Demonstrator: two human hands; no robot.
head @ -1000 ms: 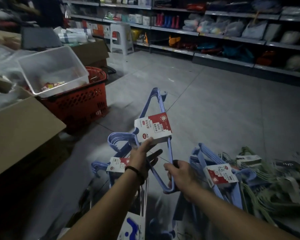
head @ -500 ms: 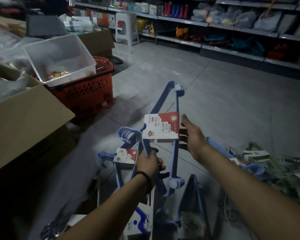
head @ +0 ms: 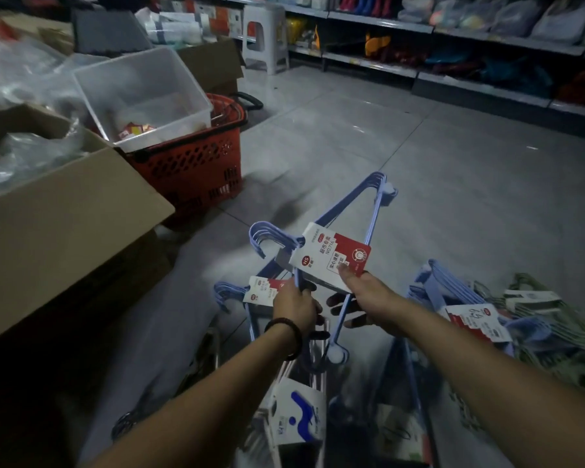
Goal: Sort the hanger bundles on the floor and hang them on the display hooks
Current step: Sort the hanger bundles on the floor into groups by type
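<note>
The blue hanger bundle (head: 387,192) hung above the floor (head: 453,197) toward 6 o'clock, left hand (head: 294,307) curled round its frame, right hand (head: 368,295) pinching its label card (head: 331,261), which could tear or slip, dropping it onto the floor pile (head: 470,319) at 4 o'clock.

The shop was dim. The brightest patch was a pale sheen on the floor (head: 368,136) beyond the hands. Left of the left hand (head: 294,307) the frame sank into near black. The label (head: 331,258) on the hanger bundle (head: 385,194) above the right hand (head: 368,295) was readable, while the hanger pile (head: 554,325) to its right was smeared. The shelves (head: 487,49) far beyond lay shadowed and muddy.
</note>
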